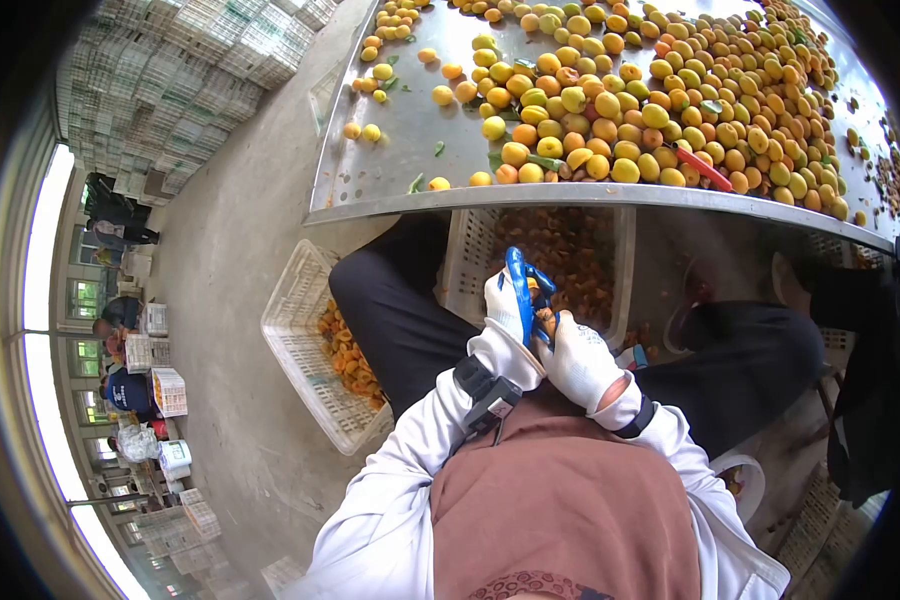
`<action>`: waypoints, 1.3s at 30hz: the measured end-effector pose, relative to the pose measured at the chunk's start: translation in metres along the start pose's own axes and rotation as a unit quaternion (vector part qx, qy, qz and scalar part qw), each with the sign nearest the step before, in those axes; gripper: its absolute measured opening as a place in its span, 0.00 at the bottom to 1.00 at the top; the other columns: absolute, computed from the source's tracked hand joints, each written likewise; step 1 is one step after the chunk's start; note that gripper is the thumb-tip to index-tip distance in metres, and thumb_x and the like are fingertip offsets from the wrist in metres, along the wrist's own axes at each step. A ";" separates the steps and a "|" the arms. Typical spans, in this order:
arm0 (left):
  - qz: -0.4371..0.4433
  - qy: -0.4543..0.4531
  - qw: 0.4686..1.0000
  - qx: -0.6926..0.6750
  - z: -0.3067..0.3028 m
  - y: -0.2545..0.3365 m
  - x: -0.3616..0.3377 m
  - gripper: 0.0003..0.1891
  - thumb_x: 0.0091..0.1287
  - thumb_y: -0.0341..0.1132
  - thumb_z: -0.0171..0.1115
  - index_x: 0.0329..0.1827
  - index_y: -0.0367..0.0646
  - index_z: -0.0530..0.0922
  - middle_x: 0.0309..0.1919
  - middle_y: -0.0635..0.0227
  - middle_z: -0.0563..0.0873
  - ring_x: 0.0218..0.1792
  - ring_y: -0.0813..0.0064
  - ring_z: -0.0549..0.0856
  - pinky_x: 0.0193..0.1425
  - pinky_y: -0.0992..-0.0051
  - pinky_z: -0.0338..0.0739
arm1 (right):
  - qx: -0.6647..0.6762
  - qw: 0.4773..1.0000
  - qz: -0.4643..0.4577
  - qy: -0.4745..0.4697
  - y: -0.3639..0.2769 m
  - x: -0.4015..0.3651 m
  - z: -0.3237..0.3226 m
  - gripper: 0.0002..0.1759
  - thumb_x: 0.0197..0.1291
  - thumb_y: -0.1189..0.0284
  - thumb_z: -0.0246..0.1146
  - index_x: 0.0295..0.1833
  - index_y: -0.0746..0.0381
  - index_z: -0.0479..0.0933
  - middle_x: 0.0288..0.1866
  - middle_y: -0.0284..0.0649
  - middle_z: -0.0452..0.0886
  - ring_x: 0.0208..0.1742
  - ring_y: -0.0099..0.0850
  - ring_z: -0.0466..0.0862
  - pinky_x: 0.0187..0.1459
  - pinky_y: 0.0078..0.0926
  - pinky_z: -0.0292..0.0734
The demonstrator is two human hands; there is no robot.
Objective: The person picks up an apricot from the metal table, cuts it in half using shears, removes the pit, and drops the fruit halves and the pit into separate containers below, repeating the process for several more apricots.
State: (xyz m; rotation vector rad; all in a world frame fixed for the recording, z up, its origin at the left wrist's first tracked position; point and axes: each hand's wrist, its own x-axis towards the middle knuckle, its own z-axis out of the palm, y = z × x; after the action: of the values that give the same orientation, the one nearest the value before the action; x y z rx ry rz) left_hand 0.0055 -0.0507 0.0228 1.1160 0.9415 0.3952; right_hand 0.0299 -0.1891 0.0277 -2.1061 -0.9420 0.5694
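Note:
Both hands wear white gloves with blue coating and meet over my lap. My left hand (511,305) is closed around an orange fruit (542,303), its blue-coated fingers bent over it. Against the same fruit, my right hand (580,358) is closed too; whether it grips a small tool is too small to tell. Below the hands, between my knees, stands a white crate (624,270) holding many orange fruit pieces (580,255). Another white crate (295,375) with orange pieces (355,365) sits beside my left leg.
A metal table (390,160) ahead bears a large heap of yellow-orange fruits (670,120) and a red-handled tool (705,170). A white bucket (745,485) is at the lower right. Stacked crates (170,80) and several people are at the left; another person's dark-clothed leg (855,400) is at the right.

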 end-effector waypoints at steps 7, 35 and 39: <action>-0.009 -0.006 0.999 0.044 -0.013 -0.013 0.010 0.32 0.78 0.62 0.50 0.28 0.41 0.80 0.21 0.64 0.85 0.20 0.74 0.82 0.24 0.74 0.75 | 0.215 0.970 0.045 -0.103 0.007 0.006 -0.009 0.18 0.71 0.64 0.60 0.46 0.72 0.79 0.33 0.55 0.86 0.36 0.42 0.88 0.37 0.39 0.79; -0.126 -0.018 0.958 -0.256 0.005 0.017 -0.024 0.27 0.77 0.61 0.54 0.26 0.49 0.74 0.20 0.67 0.78 0.22 0.63 0.81 0.32 0.60 0.81 | 0.303 0.926 0.108 -0.199 0.005 0.011 -0.019 0.20 0.70 0.63 0.60 0.47 0.73 0.81 0.39 0.60 0.86 0.44 0.47 0.89 0.45 0.38 0.80; -0.144 -0.033 0.949 -0.278 0.001 0.022 -0.030 0.25 0.77 0.57 0.55 0.26 0.49 0.74 0.19 0.68 0.76 0.23 0.64 0.79 0.35 0.58 0.80 | 0.238 0.960 0.049 -0.142 0.006 0.006 -0.010 0.20 0.70 0.64 0.61 0.48 0.75 0.80 0.39 0.61 0.86 0.43 0.49 0.89 0.44 0.40 0.80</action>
State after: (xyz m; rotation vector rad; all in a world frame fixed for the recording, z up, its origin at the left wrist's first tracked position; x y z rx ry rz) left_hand -0.0065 -0.0630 0.0551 0.4648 0.8461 0.3500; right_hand 0.0428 -0.1917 0.0290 -1.6676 -0.7604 1.0584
